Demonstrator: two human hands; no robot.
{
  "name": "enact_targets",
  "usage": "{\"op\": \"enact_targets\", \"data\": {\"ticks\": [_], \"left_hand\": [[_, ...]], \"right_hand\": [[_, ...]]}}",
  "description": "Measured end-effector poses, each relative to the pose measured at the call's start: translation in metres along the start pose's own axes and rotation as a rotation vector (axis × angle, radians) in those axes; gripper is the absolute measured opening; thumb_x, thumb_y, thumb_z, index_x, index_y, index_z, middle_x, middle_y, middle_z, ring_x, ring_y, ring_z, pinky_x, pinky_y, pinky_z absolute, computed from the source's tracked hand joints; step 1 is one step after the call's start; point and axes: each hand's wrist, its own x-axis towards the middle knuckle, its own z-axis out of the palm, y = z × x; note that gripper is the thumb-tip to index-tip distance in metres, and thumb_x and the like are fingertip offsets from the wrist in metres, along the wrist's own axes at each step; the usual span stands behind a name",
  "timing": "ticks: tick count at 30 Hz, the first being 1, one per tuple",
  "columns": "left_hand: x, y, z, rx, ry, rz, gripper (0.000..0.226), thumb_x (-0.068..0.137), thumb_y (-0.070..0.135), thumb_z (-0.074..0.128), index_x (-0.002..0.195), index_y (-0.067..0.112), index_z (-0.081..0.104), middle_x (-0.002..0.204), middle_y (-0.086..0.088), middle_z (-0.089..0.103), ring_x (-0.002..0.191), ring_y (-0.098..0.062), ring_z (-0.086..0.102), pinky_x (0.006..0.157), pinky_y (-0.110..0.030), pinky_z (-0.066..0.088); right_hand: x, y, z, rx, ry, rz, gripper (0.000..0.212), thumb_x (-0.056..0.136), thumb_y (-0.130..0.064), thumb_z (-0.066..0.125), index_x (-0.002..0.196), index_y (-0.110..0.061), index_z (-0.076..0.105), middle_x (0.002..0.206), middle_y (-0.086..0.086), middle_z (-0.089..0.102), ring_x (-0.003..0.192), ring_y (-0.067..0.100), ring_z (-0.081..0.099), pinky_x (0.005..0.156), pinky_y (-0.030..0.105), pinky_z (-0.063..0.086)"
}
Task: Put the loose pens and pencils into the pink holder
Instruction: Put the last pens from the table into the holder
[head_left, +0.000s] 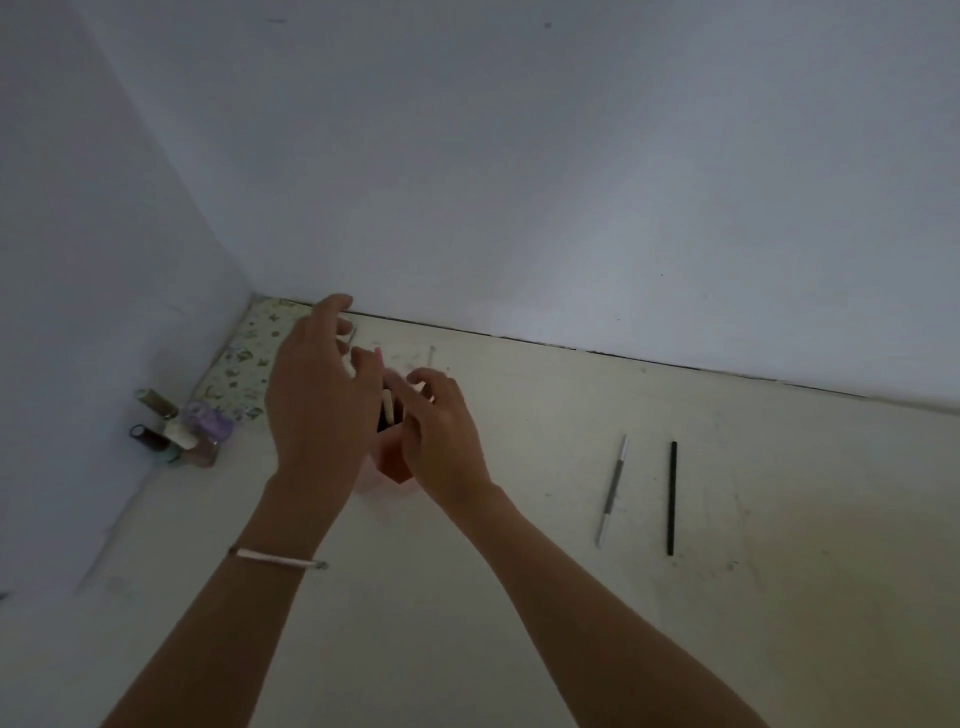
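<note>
A pale, scuffed desk top (519, 597) runs into the corner of two plain walls, and its far-left corner carries a flowered mat (244, 358), probably kept there as a liner out of the working area. Both bare forearms reach in from the bottom edge and meet over the pink holder (395, 462), which stands upright on the desk near the mat, mostly hidden between the two hands, so that only its lower front wall and a slice of its dark opening show. The left hand (317, 410), with a thin bangle (275, 558) on its wrist, is spread wide just beside and above the holder's left side; its fingers curl loosely and I cannot tell whether they grip anything, though the pose suggests steadying or guiding. The right hand (447, 441) hovers over the right rim with fingers half curled and apart, seemingly holding nothing, as if a piece has just been let go into the opening. A pale pen (387, 408) and a pink-tipped one (378, 356) already stand inside, leaning toward the far side. Well apart to the right lie a silver pen (613, 491) and a black pencil (671, 499), side by side and not touching, so I judge the job partly done. A cluster of nail polish bottles (179, 428) sits against the left wall, clear of the task.
</note>
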Motion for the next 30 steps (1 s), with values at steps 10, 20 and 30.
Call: {"op": "enact_targets", "data": {"ticks": [10, 20, 30], "left_hand": [[-0.126, 0.091, 0.144, 0.124, -0.665, 0.203, 0.016, 0.094, 0.027, 0.051, 0.103, 0.015, 0.056, 0.097, -0.002, 0.064, 0.084, -0.017, 0.063, 0.073, -0.027, 0.054], [-0.160, 0.109, 0.204, 0.168, -0.846, 0.173, 0.036, 0.098, 0.013, 0.045, 0.133, 0.009, 0.037, 0.112, -0.011, 0.062, 0.097, -0.027, 0.066, 0.081, -0.035, 0.054], [-0.079, 0.131, 0.121, -0.489, -0.365, 0.115, 0.067, 0.081, 0.010, 0.068, 0.136, 0.031, 0.036, 0.079, 0.012, 0.057, 0.068, -0.004, 0.063, 0.060, -0.007, 0.051]], "right_hand": [[-0.023, 0.098, -0.148, 0.037, 0.585, 0.559, 0.046, 0.087, 0.008, 0.040, 0.124, -0.017, 0.055, 0.106, -0.002, 0.057, 0.081, -0.007, 0.051, 0.063, 0.008, 0.041], [-0.090, 0.147, -0.201, -0.014, 0.560, 0.723, 0.043, 0.084, 0.003, 0.048, 0.113, -0.028, 0.058, 0.099, -0.014, 0.056, 0.078, -0.002, 0.052, 0.064, 0.008, 0.043], [-0.109, 0.189, -0.176, -0.401, -0.033, 1.029, 0.042, 0.098, -0.015, 0.043, 0.139, -0.015, 0.038, 0.124, 0.012, 0.053, 0.109, 0.028, 0.055, 0.087, 0.039, 0.050]]}}
